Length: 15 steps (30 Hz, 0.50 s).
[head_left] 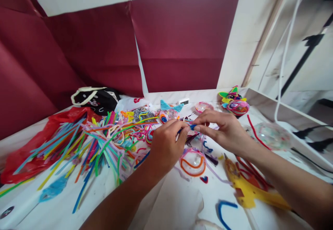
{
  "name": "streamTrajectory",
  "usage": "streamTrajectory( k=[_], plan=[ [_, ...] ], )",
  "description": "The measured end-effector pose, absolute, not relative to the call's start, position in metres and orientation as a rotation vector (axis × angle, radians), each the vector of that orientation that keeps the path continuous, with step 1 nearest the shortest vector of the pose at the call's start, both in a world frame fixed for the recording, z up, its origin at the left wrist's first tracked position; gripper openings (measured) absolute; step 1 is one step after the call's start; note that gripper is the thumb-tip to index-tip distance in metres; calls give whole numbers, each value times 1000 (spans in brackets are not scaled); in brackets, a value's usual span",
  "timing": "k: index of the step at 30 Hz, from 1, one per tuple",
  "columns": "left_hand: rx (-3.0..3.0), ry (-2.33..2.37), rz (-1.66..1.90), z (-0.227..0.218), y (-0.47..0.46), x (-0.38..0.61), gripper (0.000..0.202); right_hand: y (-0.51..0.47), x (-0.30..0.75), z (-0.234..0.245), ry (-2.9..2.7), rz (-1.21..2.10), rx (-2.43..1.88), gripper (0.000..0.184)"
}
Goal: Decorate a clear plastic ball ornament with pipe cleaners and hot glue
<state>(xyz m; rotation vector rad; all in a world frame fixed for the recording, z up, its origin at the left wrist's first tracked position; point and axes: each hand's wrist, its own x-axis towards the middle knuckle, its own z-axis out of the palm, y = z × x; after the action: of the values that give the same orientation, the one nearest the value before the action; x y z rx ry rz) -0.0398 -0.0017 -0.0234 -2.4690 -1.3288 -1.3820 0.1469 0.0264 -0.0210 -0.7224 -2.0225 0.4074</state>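
Between my two hands, above the middle of the table, is a blue pipe cleaner [192, 127], pinched at both sides. My left hand [169, 141] closes its thumb and forefinger on the left part, while my right hand [221, 127] pinches the right part from the other side. Part of the blue piece is hidden by my fingers. Just below lies a clear round shape [193, 162] edged with orange and purple pipe cleaner. Close by are a small red and blue heart [204, 179] and a bent blue pipe cleaner [226, 211].
Many coloured pipe cleaners [104, 150] spread from a red plastic bag [28, 150] on the left. A yellow hot glue gun [247, 188] lies under my right forearm. Behind stand a black pouch [97, 100] and a colourful pipe-cleaner figure [234, 102]. A white cable [283, 60] hangs right.
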Motion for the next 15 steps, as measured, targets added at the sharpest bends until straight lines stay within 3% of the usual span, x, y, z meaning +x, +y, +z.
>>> streamTrajectory(
  k=[7,15],
  plan=[
    [-2486,-1316,-1291,-27,-2,-38,17,26,149,-13,-2332,53,-712,18],
    [-2476,-1386,-1516,-25,2,-38,11,22,143,-26,-1997,300,-847,9]
  ],
)
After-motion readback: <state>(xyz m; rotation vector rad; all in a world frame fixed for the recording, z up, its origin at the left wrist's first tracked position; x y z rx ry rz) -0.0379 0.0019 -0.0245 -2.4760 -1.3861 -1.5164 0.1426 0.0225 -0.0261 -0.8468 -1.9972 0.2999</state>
